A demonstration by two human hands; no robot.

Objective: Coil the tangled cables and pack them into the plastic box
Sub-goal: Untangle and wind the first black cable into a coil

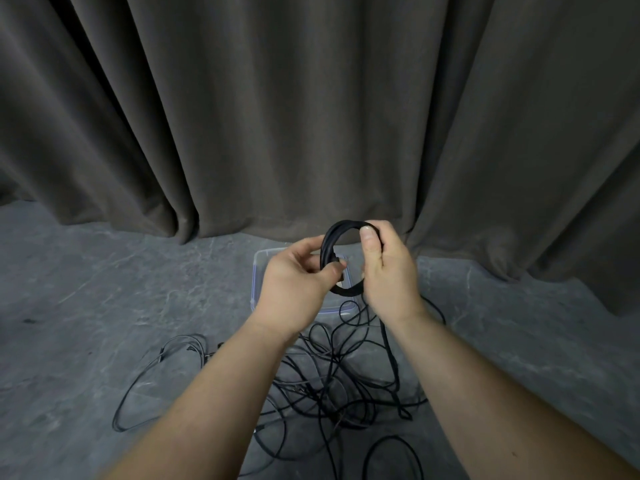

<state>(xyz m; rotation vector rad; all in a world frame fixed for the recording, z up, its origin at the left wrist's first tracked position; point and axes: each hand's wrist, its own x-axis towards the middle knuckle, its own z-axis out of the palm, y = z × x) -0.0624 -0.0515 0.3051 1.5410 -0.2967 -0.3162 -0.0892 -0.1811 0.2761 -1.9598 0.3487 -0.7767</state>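
both hands hold a black coil (341, 258) over a grey floor (104, 306), before a dark curtain (311, 116).

the floor is grey stone or concrete, matt, veined with pale streaks and scuffs; beyond the hands the curtain hangs in deep soft folds and meets the floor. the left hand (294, 289) pinches the coil's left side between thumb and fingers; the right hand (389, 271) is closed round its right side, thumb up along the rim. the coil is a smooth round hoop of several turns, held upright. just behind and below the hands sits a clear plastic box (258, 271), rounded corners, bluish rim, mostly hidden by them. below the wrists a tangle (329, 382) of thin black cables sprawls in loose loops on the floor, one strand rising toward the right hand.
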